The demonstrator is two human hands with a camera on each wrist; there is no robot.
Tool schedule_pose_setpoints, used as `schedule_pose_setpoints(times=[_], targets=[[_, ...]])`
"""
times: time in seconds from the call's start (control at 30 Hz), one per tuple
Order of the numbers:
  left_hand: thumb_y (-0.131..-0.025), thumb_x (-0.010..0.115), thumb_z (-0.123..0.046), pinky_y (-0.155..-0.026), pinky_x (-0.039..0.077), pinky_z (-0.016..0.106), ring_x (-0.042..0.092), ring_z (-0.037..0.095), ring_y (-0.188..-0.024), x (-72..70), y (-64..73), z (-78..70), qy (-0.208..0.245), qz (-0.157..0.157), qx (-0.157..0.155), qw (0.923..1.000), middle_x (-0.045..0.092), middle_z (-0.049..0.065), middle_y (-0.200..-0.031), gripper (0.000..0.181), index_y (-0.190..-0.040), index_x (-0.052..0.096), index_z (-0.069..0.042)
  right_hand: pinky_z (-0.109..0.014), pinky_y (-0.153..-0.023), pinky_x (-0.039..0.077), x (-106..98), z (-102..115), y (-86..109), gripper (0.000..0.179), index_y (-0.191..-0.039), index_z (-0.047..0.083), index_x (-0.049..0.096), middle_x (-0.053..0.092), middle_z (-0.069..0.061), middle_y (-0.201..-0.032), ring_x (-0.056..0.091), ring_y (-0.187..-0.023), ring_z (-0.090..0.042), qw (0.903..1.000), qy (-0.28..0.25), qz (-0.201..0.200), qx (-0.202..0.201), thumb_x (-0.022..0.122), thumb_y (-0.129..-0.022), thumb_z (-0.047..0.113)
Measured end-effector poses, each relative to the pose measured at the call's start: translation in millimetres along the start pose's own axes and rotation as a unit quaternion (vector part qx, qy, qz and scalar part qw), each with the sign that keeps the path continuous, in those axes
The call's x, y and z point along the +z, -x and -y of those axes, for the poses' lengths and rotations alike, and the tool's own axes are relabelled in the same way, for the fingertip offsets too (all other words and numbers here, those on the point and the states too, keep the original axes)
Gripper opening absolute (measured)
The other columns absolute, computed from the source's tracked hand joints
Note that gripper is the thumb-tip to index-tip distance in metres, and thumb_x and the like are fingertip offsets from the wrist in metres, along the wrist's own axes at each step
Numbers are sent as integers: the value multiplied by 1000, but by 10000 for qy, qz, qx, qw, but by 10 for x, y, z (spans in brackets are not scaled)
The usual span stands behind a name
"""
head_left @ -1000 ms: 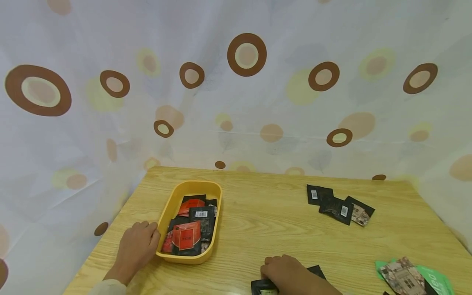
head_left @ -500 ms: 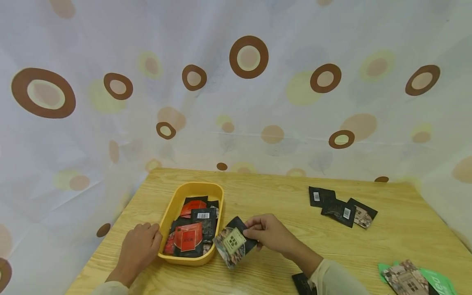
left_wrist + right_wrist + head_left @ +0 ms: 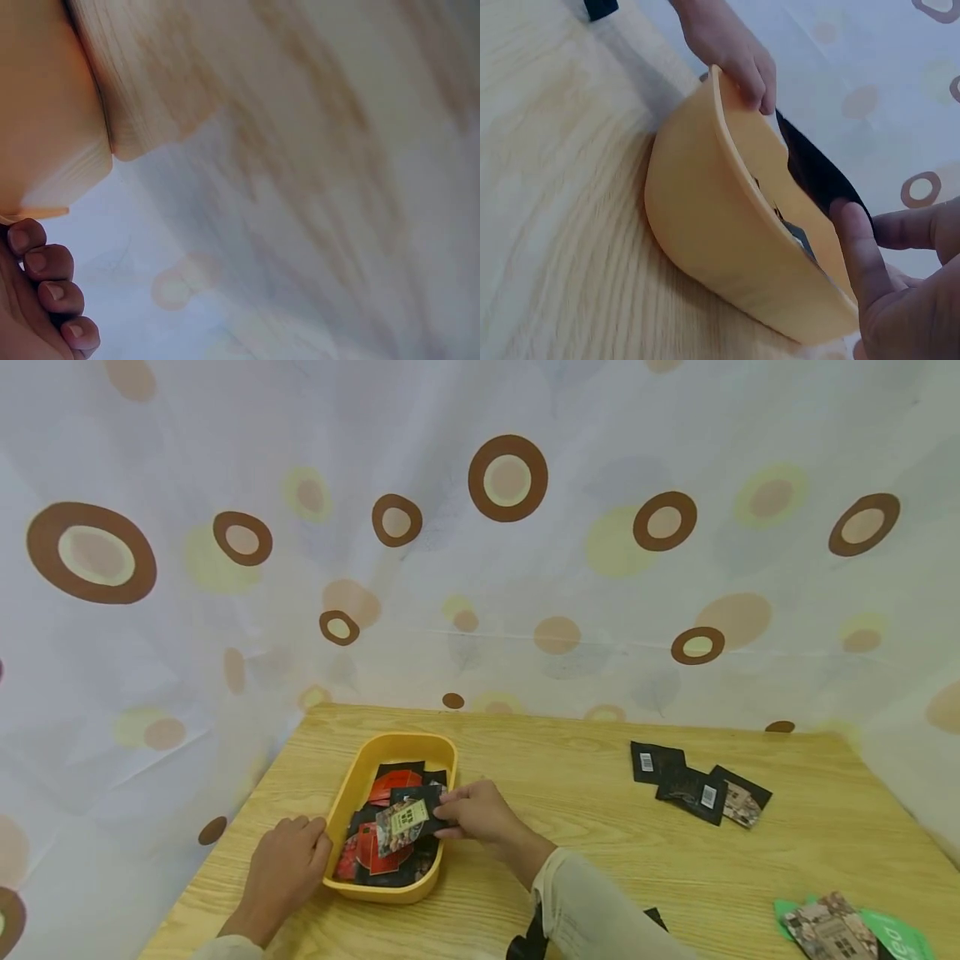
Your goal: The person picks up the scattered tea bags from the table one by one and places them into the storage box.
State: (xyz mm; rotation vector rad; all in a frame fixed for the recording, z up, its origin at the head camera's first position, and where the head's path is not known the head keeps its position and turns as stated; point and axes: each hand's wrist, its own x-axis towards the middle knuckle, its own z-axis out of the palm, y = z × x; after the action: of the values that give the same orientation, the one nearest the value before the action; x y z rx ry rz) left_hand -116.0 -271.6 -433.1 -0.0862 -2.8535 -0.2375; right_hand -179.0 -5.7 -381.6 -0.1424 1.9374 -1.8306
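My right hand [image 3: 483, 814] pinches a black sachet [image 3: 403, 820] with a stone-patterned front and cream label between thumb and fingers. It is held over the yellow plastic bin [image 3: 386, 896], overlapping several red-and-black sachets [image 3: 397, 781] inside. From the right wrist view, the held sachet [image 3: 817, 172] appears dark and tilted above the rim, with the right hand [image 3: 900, 300] at lower right. My left hand [image 3: 288, 868] grips the bin's left rim; its curled fingertips show beside the bin wall [image 3: 52, 112] in the left wrist view.
Several black sachets [image 3: 690, 793] lie at the back right of the wooden table [image 3: 547, 777]. At the front right, a brown-patterned sachet [image 3: 828, 927] overlaps a green packet [image 3: 900, 931]. Another black packet [image 3: 656, 917] is partly hidden by the right sleeve [image 3: 600, 910].
My right hand has picked up the stone-patterned sachet from the table's front and carried it left and forward, over the bin. My left hand has stayed at the bin's rim.
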Motion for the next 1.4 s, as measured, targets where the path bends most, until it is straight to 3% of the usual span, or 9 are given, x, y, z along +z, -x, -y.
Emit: schedule_pose_setpoints(times=[0.23,0.37,0.53,0.67,0.87,1.03,1.13,1.27,1.4], targets=[[-97,48,-14,-57,29,27,33,14,-58,0,-1,-17,100,13,-11,9999,37,-2,-60,33,-65,42,-16,-38,-98,55,145,-33,-117,53,-143,-21,33,36,-40,-149,51,-133,-46,9987,-470,-121,-176,51,-95,-8],[-97,48,-13,-57,29,26,33,14,-57,-2,1,-14,82,37,25,10000,37,-2,-60,33,-65,42,-16,-45,-112,43,115,-35,-93,59,-149,-17,22,32,-37,-153,39,-143,-45,9984,-455,202,-272,48,-97,-6],[-97,48,-13,-57,29,27,34,15,-58,-5,15,-3,29,63,-13,10000,37,-2,-61,33,-65,43,-16,-46,-111,43,-115,-32,68,58,-151,-14,22,37,-33,-153,41,-142,-44,9962,302,649,-493,47,-99,-4],[-97,48,-13,-56,29,27,33,15,-57,-12,14,-1,16,-17,44,10000,37,-1,-60,33,-64,42,-16,-41,-104,50,-487,-46,268,56,-149,-14,28,44,-35,-147,49,-136,-45,9860,1239,910,-638,50,-99,-1],[-96,48,-11,-55,28,26,32,14,-55,-18,4,0,66,-171,175,9997,36,-2,-59,33,-64,42,-16,-50,-100,51,-1172,-119,645,59,-148,-10,35,44,-34,-146,48,-131,-50,9515,2746,1140,-788,59,-99,15],[-95,48,-10,-53,26,25,30,14,-55,-32,2,11,116,-273,274,9992,34,-2,-58,34,-63,40,-16,-56,-93,50,-1710,-272,940,58,-143,-1,46,47,-27,-143,50,-127,-50,8989,4006,1662,-617,68,-94,22],[-96,47,-11,-54,26,25,30,14,-55,-34,0,17,109,-258,282,9992,34,-2,-59,34,-63,40,-16,-50,-89,52,-2037,-598,949,63,-139,10,52,51,-17,-140,55,-123,-41,8677,4557,1913,-536,77,-85,30],[-97,47,-11,-54,26,26,30,14,-55,-25,-2,20,146,-220,260,9993,34,-2,-58,34,-64,39,-16,-31,-80,54,-2378,-1149,864,73,-138,26,53,50,-3,-133,58,-112,-14,8560,4737,1992,-569,84,-74,46],[-97,47,-12,-54,27,26,30,15,-55,-8,8,18,179,-191,224,9994,34,-2,-59,34,-64,40,-16,-21,-65,44,-2167,-920,1081,71,-132,19,56,47,0,-116,45,-91,0,8477,4896,1847,-871,88,-72,38]])
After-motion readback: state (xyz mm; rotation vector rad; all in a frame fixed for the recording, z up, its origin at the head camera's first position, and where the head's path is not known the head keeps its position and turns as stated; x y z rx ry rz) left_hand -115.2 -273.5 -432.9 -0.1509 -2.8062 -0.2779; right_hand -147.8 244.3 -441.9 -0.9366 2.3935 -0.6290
